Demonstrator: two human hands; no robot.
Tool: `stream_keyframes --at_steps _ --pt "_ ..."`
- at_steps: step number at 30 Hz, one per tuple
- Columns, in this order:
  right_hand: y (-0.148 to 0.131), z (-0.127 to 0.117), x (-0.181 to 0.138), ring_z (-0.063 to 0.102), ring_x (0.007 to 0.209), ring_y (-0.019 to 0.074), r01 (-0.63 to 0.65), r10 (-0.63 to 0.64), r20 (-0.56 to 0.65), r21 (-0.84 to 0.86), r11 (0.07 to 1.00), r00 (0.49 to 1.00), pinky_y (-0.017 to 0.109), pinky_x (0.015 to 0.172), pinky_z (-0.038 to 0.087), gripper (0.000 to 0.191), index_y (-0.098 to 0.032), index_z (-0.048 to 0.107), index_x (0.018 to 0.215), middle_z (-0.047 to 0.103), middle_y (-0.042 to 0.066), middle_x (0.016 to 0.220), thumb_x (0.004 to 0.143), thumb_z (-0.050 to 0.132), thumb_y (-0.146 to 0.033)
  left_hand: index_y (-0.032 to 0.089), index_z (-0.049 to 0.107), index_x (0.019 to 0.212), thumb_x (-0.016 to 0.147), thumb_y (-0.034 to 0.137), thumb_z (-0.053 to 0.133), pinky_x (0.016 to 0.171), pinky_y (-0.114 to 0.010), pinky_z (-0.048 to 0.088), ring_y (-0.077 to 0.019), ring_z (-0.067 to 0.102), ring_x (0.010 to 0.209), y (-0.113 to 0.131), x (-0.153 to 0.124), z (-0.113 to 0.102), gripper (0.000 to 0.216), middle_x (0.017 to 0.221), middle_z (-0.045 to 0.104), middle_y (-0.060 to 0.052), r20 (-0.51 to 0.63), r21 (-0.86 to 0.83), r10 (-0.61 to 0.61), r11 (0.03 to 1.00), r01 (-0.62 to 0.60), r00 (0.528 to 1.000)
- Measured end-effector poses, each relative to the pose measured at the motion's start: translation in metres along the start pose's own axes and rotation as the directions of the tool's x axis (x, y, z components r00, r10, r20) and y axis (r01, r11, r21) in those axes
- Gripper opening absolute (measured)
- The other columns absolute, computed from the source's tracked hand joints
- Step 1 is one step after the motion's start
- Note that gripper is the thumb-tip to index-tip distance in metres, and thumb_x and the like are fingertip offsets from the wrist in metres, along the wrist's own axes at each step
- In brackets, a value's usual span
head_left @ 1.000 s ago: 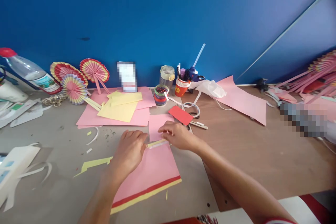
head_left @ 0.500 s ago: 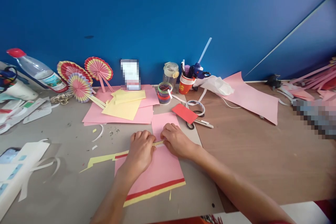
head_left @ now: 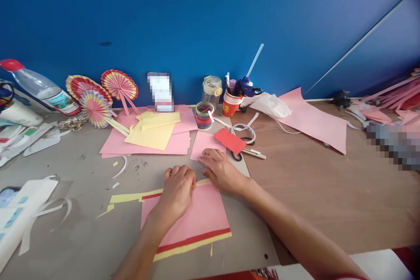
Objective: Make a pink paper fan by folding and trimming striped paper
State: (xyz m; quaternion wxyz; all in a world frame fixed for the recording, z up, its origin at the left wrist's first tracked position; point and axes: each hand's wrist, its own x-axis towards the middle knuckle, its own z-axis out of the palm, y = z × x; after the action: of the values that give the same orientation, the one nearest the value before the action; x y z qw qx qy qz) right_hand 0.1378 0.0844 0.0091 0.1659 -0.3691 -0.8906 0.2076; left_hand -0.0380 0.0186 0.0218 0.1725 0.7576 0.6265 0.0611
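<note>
A pink paper sheet with red and yellow strips along its near edge lies on the table in front of me. My left hand is curled on its far edge, fingers closed and pressing on the yellow strip there. My right hand lies on the same edge just to the right, fingers bent and pinching the paper. A smaller pink square and a red card lie just beyond my hands.
Pink and yellow sheets lie at the back, with folded paper fans to their left. A tape roll stack, a jar, a red pen cup, scissors and a water bottle stand around. Paper scraps lie at left.
Both hands drew toward me along the sheet's far edge. More of the yellow and red strip now shows to the left of my left hand.
</note>
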Motion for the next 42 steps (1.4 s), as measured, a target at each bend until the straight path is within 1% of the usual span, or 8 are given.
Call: stream_keyframes --at_steps 4,8,13,17,20,22,29,42 --pt "-0.003 -0.013 -0.001 0.056 0.100 0.0227 0.055 -0.058 0.008 0.202 0.978 0.998 0.038 0.088 0.043 0.026 -0.017 0.065 0.110 0.064 0.011 0.107 0.087 0.053 -0.015 0.021 0.049 0.076 0.081 0.007 0.040 0.094 -0.048 0.032 -0.0178 0.056 0.076 -0.002 0.001 -0.006 0.017 0.072 0.060 0.002 0.035 -0.087 -0.026 0.996 0.029 0.999" --pt "-0.007 -0.023 -0.005 0.060 0.087 0.0180 -0.090 0.029 0.145 0.433 0.897 0.989 0.031 0.077 0.047 0.038 -0.018 0.060 0.118 0.067 0.007 0.099 0.080 0.057 -0.013 0.022 0.046 0.080 0.082 0.012 0.041 0.106 -0.053 0.023 -0.0167 0.062 0.077 -0.001 0.003 -0.017 0.012 0.073 0.063 0.005 0.030 -0.170 -0.087 0.981 0.091 0.996" --pt "-0.001 -0.019 -0.007 0.059 0.078 0.0128 -0.214 0.127 0.187 0.578 0.787 0.974 0.024 0.066 0.046 0.047 -0.019 0.052 0.127 0.063 0.003 0.096 0.081 0.048 -0.010 0.027 0.045 0.113 0.082 0.013 0.041 0.111 -0.054 0.018 -0.0158 0.063 0.085 0.005 0.004 -0.031 0.034 0.080 0.067 0.006 0.074 -0.375 -0.082 0.921 0.104 0.994" --pt "0.000 -0.017 -0.007 0.058 0.088 0.0176 -0.051 0.084 -0.047 0.480 0.876 0.995 0.029 0.073 0.046 0.044 -0.018 0.054 0.122 0.062 0.007 0.101 0.078 0.051 -0.012 0.026 0.046 0.121 0.082 0.019 0.043 0.093 -0.040 0.043 -0.0163 0.061 0.080 0.006 0.005 -0.030 0.039 0.078 0.067 0.004 0.050 -0.538 -0.089 0.837 0.102 0.995" --pt "-0.009 -0.022 -0.008 0.055 0.090 0.0211 0.090 -0.001 -0.468 0.168 0.982 0.884 0.036 0.078 0.041 0.030 -0.018 0.060 0.106 0.061 0.009 0.098 0.079 0.051 -0.012 0.023 0.046 0.121 0.082 0.024 0.046 0.074 -0.031 0.047 -0.0152 0.057 0.069 0.005 0.008 -0.027 0.039 0.072 0.063 0.004 0.018 -0.632 -0.189 0.759 0.158 0.982" --pt "-0.018 -0.024 -0.010 0.054 0.079 0.0185 0.133 -0.108 -0.556 0.004 0.991 0.824 0.035 0.073 0.037 0.020 -0.019 0.061 0.093 0.063 0.006 0.088 0.080 0.049 -0.010 0.023 0.045 0.121 0.083 0.025 0.046 0.069 -0.028 0.046 -0.0143 0.055 0.065 0.006 0.010 -0.026 0.038 0.070 0.059 0.005 0.006 -0.667 -0.240 0.722 0.183 0.971" --pt "-0.033 -0.007 -0.005 0.052 0.064 0.0152 0.082 -0.113 -0.397 -0.094 0.992 0.911 0.031 0.066 0.031 0.018 -0.017 0.061 0.075 0.063 0.004 0.069 0.085 0.047 -0.014 0.022 0.044 0.121 0.084 0.024 0.047 0.069 -0.027 0.046 -0.0145 0.059 0.070 0.009 0.010 -0.026 0.037 0.077 0.063 0.003 -0.086 -0.692 -0.230 0.714 0.108 0.969" --pt "-0.035 -0.001 -0.004 0.052 0.058 0.0126 -0.020 0.037 -0.359 0.052 0.998 0.933 0.028 0.066 0.030 0.016 -0.017 0.061 0.070 0.062 0.000 0.063 0.079 0.050 -0.010 0.024 0.045 0.120 0.085 0.013 0.042 0.093 -0.042 0.042 -0.0171 0.064 0.077 0.012 0.005 -0.019 0.036 0.070 0.064 0.004 -0.274 -0.416 -0.083 0.909 -0.040 0.958"
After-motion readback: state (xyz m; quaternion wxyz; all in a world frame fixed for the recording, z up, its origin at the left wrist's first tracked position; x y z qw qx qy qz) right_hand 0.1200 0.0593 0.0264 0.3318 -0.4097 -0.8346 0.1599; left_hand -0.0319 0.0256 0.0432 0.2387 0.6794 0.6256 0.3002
